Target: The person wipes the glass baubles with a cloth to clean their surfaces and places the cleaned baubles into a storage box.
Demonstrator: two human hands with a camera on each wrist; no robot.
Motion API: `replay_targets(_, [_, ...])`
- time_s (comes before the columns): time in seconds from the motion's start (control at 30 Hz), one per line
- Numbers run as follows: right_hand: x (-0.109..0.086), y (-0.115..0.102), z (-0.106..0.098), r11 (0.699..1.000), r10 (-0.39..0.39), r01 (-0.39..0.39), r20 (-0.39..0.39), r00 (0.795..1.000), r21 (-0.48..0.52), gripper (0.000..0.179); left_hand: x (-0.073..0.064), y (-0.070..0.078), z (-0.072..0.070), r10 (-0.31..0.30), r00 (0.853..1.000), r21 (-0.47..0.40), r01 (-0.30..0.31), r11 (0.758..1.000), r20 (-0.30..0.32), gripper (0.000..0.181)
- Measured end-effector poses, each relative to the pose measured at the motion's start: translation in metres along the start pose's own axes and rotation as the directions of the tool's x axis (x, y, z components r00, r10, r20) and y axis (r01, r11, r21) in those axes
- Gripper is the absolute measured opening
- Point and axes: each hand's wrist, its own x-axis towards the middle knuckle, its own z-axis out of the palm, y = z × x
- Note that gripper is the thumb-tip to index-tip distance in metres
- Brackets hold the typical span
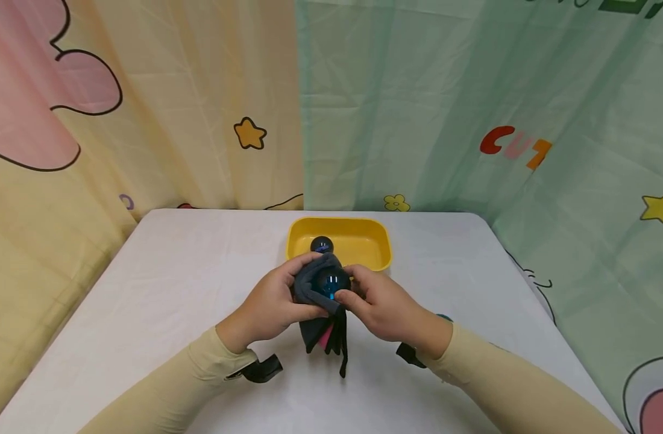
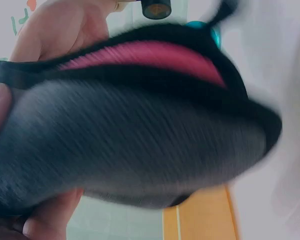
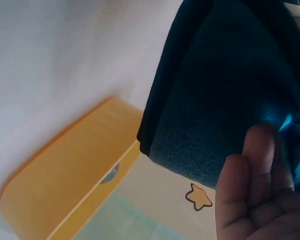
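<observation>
My left hand (image 1: pixel 272 304) grips a dark grey cloth (image 1: pixel 308 283) with black edging, and folds of it wrap partly around a shiny dark blue ball (image 1: pixel 331 278). The thumb and fingers of my right hand (image 1: pixel 388 304) hold the ball from its right side. Below the hands the cloth hangs down in loose points, with a strip of pink (image 2: pixel 155 57) showing between its edges in the left wrist view. In the right wrist view the cloth (image 3: pixel 205 110) hides much of the ball, and the fingers lie against its glossy surface.
A yellow tray (image 1: pixel 383 250) stands behind the hands, near the table's back edge. Another dark shiny ball (image 1: pixel 322 244) shows at its left part. Something teal (image 1: pixel 444 316) peeks out behind my right wrist. A white cover spreads over the table (image 1: pixel 201 259); printed curtains (image 1: pixel 418 120) hang behind.
</observation>
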Motion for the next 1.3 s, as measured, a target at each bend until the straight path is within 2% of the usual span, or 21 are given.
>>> replay_targets(0.1, [-0.001,0.000,-0.001,0.997,-0.049,0.050,0.010,0.999,-0.062,0.063,0.000,-0.002,-0.001,0.010,1.000,-0.008,-0.010,1.000,-0.013,0.082])
replay_targets(0.2, [-0.001,0.000,-0.001,0.976,-0.073,0.074,0.011,0.997,-0.204,0.079,0.001,-0.001,-0.001,0.018,1.000,-0.020,-0.018,1.000,-0.023,0.081])
replay_targets(0.27, [0.000,0.000,-0.001,0.944,-0.087,0.084,0.002,0.996,-0.320,0.079,0.001,-0.001,-0.001,0.014,1.000,-0.026,-0.015,1.000,-0.024,0.081])
replay_targets(0.37, [0.001,0.001,-0.002,0.865,-0.134,0.108,-0.017,0.991,-0.489,0.074,0.001,-0.001,0.000,0.007,1.000,-0.030,-0.007,1.000,-0.012,0.082])
replay_targets(0.47, [0.001,0.003,-0.002,0.800,-0.196,0.144,-0.026,0.980,-0.582,0.070,0.000,-0.002,0.000,0.010,1.000,-0.031,-0.010,0.999,0.005,0.083])
replay_targets(0.5, [0.000,0.003,-0.003,0.789,-0.209,0.154,-0.025,0.978,-0.595,0.070,0.001,-0.003,0.000,0.014,1.000,-0.030,-0.014,0.999,0.010,0.083])
replay_targets(0.57, [0.000,0.003,-0.004,0.805,-0.187,0.141,-0.020,0.982,-0.576,0.068,0.001,-0.003,0.001,0.021,1.000,-0.031,-0.020,0.999,0.020,0.083])
replay_targets(0.6, [-0.001,0.003,-0.004,0.830,-0.157,0.124,-0.014,0.988,-0.543,0.066,0.001,-0.003,0.001,0.023,0.999,-0.029,-0.022,0.999,0.023,0.083])
replay_targets(0.7, [0.000,0.004,-0.006,0.942,-0.048,0.053,0.023,0.999,-0.332,0.047,0.002,-0.003,0.002,0.023,0.999,-0.021,-0.023,1.000,0.026,0.082])
replay_targets(0.73, [0.000,0.005,-0.006,0.968,-0.015,0.023,0.035,0.999,-0.249,0.038,0.001,-0.003,0.001,0.020,0.999,-0.018,-0.020,1.000,0.025,0.083])
replay_targets(0.77, [0.001,0.005,-0.006,0.984,0.008,0.000,0.044,0.999,-0.175,0.032,0.001,-0.002,0.001,0.018,1.000,-0.014,-0.018,1.000,0.022,0.083])
replay_targets(0.83, [0.002,0.006,-0.005,0.997,0.021,-0.018,0.044,0.999,-0.076,0.028,0.001,-0.002,0.000,0.012,1.000,-0.011,-0.012,1.000,0.011,0.083])
replay_targets(0.93, [0.002,0.003,-0.004,0.997,0.009,-0.008,0.012,1.000,-0.077,0.037,0.001,-0.003,-0.001,0.007,1.000,-0.006,-0.007,1.000,-0.012,0.083])
replay_targets(1.03, [0.000,-0.002,-0.003,0.987,-0.030,0.029,-0.005,1.000,-0.155,0.060,0.001,-0.004,-0.002,0.012,0.999,-0.011,-0.012,1.000,-0.031,0.081])
replay_targets(1.1, [-0.001,-0.004,-0.004,0.968,-0.058,0.057,0.001,0.998,-0.244,0.072,0.001,-0.004,-0.003,0.015,0.999,-0.025,-0.016,1.000,-0.033,0.080])
replay_targets(1.17, [-0.001,-0.005,-0.004,0.930,-0.092,0.087,0.004,0.996,-0.356,0.075,0.001,-0.004,-0.003,0.016,0.999,-0.042,-0.017,0.999,-0.031,0.079])
replay_targets(1.23, [-0.001,-0.004,-0.004,0.877,-0.127,0.111,-0.001,0.992,-0.467,0.074,0.001,-0.004,-0.003,0.012,1.000,-0.056,-0.014,0.998,-0.024,0.080])
replay_targets(1.3, [0.000,-0.003,-0.004,0.835,-0.156,0.127,-0.009,0.988,-0.535,0.070,0.000,-0.004,-0.003,0.007,1.000,-0.057,-0.008,0.998,-0.016,0.080])
